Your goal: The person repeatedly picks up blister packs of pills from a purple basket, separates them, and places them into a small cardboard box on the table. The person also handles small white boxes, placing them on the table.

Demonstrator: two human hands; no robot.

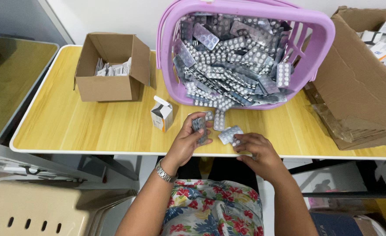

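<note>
Head view: left hand (188, 142) grip closed around a silver foil blister strip stack (199, 127), right hand (254, 148) fingers pinching another silver blister strip (228, 134) on the wooden table (92, 126); best square edges before stacking.

Light wooden white-edged bench (92, 126): brown cardboard box (110, 85) at left, small white carton (162, 114) upright, tipped lilac plastic basket (319, 30), loose silver blister strips (229, 133) near the front edge.

large carton (359, 83) cut off at right edge; blister-pack (199, 126) print unreadable
</note>
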